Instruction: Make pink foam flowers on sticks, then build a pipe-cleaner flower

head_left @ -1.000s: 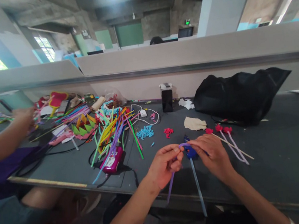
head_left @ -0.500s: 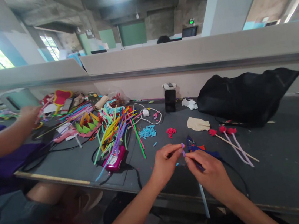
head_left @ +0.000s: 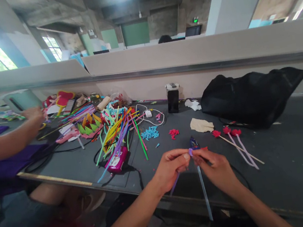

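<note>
Near the table's front edge, my left hand [head_left: 172,167] pinches a purple pipe cleaner [head_left: 190,152], bent into a small loop at the fingertips. A purple strand hangs below the left palm. My right hand [head_left: 215,166] meets it from the other side, thumb and index finger closed on the same loop. Just behind the fingers lies a dark blue glue gun [head_left: 193,143], partly covered by my right hand. A long translucent glue stick [head_left: 204,192] slants down past the table edge.
Small blue pieces [head_left: 150,132] and red pieces [head_left: 174,133] lie in piles. Pipe cleaners [head_left: 117,133] cover a magenta device [head_left: 118,160]. Red-tipped stems [head_left: 242,149] lie right, before a black bag [head_left: 251,98]. A phone [head_left: 172,100] stands behind. A co-worker's arm [head_left: 10,138] reaches in left.
Both hands have come closer together and shifted slightly right. The purple pipe cleaner is now curled into a loop, and its strand shows under my left hand.
</note>
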Demonstrator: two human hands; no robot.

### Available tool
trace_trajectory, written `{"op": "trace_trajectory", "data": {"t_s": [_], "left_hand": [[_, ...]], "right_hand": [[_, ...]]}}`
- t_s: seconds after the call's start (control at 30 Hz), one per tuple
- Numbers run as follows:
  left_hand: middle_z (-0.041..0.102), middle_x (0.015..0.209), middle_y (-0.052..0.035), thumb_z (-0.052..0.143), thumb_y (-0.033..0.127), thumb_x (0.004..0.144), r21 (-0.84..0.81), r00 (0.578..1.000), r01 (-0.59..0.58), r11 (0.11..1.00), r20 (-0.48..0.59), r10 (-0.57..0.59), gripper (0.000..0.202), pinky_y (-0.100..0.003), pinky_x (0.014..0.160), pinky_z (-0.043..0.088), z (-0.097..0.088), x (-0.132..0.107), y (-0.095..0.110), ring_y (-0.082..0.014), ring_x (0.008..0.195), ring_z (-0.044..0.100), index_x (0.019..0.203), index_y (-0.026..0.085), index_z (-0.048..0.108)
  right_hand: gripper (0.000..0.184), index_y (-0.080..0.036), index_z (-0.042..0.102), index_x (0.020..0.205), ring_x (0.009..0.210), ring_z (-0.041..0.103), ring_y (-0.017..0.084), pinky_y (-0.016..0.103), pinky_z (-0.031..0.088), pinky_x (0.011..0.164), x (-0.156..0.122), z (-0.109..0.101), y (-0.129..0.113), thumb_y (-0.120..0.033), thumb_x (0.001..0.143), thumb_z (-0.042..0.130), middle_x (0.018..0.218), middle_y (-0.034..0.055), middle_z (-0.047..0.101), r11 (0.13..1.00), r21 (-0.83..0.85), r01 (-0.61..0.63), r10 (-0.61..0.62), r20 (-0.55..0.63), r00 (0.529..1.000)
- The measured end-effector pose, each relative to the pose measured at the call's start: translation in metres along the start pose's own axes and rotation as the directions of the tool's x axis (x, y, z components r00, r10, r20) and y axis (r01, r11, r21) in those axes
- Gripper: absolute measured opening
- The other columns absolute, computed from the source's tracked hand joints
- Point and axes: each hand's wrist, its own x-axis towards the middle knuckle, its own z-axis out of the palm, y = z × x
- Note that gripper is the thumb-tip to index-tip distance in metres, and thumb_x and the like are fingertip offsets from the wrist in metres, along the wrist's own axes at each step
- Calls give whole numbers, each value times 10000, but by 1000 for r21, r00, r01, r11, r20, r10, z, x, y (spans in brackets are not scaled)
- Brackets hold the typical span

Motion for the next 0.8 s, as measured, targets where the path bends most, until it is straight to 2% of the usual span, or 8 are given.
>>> {"op": "trace_trajectory", "data": {"t_s": [0.1, 0.2, 0.27, 0.33, 0.47, 0.53, 0.67, 0.8], "left_hand": [[516, 588, 15, 797, 391, 700, 65, 997, -39, 997, -64, 43, 342, -228, 504, 193, -5, 4, 0, -57, 524, 311, 924, 133, 781], [621, 687, -27, 767, 394, 734, 246, 981, -114, 963, -127, 148, 312, -222, 538, 289, -12, 6, 0, -89, 577, 411, 931, 154, 786], [667, 771, -48, 753, 394, 747, 381, 965, -186, 906, -104, 242, 273, -241, 625, 377, -15, 7, -1, -137, 684, 509, 910, 178, 793], [676, 800, -51, 726, 392, 771, 499, 953, -238, 834, -44, 298, 245, -254, 679, 404, -17, 7, -1, -165, 748, 547, 904, 198, 795], [647, 746, -41, 673, 391, 817, 629, 957, -245, 738, 36, 287, 230, -242, 643, 383, -17, 6, -1, -157, 703, 534, 892, 206, 788], [648, 759, -40, 664, 391, 825, 619, 967, -236, 749, 72, 245, 232, -239, 652, 384, -15, 5, -1, -156, 717, 534, 884, 200, 780], [631, 740, -25, 696, 407, 797, 486, 988, -155, 860, 85, 130, 261, -231, 643, 375, -11, 3, -3, -130, 685, 504, 865, 163, 759], [602, 690, -7, 756, 411, 737, 368, 999, -43, 929, 21, 38, 290, -218, 567, 329, -12, 3, -5, -90, 599, 454, 847, 143, 748]], "right_hand": [[258, -228, 674, 836, 603, 633, 147, 246, 473, 616, -7, 16, -11, -353, 954, 482, 647, -22, 659, 1000, 7, -5, 5, 1, 1000], [275, -224, 649, 794, 587, 617, 136, 240, 451, 599, -11, 20, -22, -331, 964, 460, 624, -27, 637, 1000, -27, 4, -3, 18, 1000], [265, -228, 659, 821, 594, 624, 137, 242, 455, 602, -11, 17, -24, -336, 964, 464, 631, -26, 647, 998, -55, 16, -15, 16, 1000], [246, -229, 676, 866, 615, 644, 145, 252, 475, 629, -10, 11, -22, -339, 957, 475, 663, -14, 677, 995, -89, 42, -44, -14, 999], [237, -234, 701, 942, 766, 697, 180, 293, 504, 730, -5, -2, -11, -321, 952, 481, 848, 29, 748, 979, -181, 96, -109, -61, 992], [235, -244, 708, 945, 814, 701, 189, 308, 505, 760, -3, -6, -5, -319, 952, 485, 885, 26, 753, 976, -199, 90, -104, -61, 993], [224, -256, 717, 926, 814, 702, 188, 306, 512, 752, 0, -10, 3, -343, 947, 512, 883, 10, 754, 987, -151, 51, -56, -28, 998], [219, -261, 721, 929, 827, 701, 190, 301, 516, 751, 0, -11, -1, -339, 950, 518, 885, 14, 753, 989, -128, 78, -81, -17, 997]]}}
